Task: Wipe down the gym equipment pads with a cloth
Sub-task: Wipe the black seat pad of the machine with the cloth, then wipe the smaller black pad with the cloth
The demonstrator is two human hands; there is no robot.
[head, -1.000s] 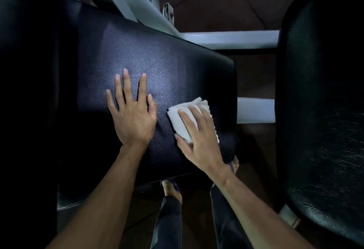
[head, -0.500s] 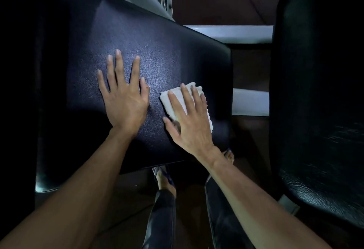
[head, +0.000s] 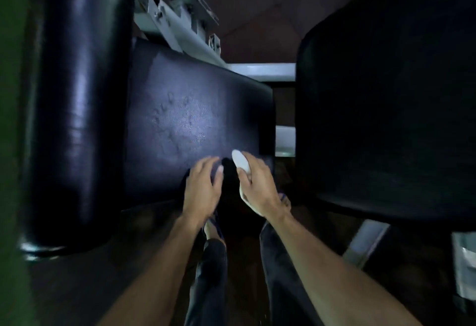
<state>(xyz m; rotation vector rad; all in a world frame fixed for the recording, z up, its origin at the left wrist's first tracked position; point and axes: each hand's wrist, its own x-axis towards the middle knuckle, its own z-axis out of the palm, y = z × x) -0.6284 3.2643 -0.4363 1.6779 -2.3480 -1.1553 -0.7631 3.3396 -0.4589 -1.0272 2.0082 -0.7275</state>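
A flat black pad [head: 195,119] lies in the middle, with a faint hand-shaped mark where light reflects off it. My right hand [head: 260,186] is at the pad's near right corner, closed around a bunched white cloth [head: 240,162] that sticks out above the fingers. My left hand [head: 203,186] hovers beside it at the pad's near edge, fingers loosely curled and blurred, holding nothing. A tall rounded black pad [head: 77,98] stands on the left. Another large black pad [head: 386,109] fills the right.
A grey metal frame [head: 177,24] with a white cord runs behind the middle pad. A pale crossbar [head: 262,70] joins the pads. My legs and sandalled feet [head: 213,230] stand on the dark floor below. A grey frame leg [head: 365,240] slopes at lower right.
Both hands have pulled back off the pad's surface to its near edge. The cloth, flat under my right hand before, is now bunched in it. The view has drawn back, showing the left rounded pad.
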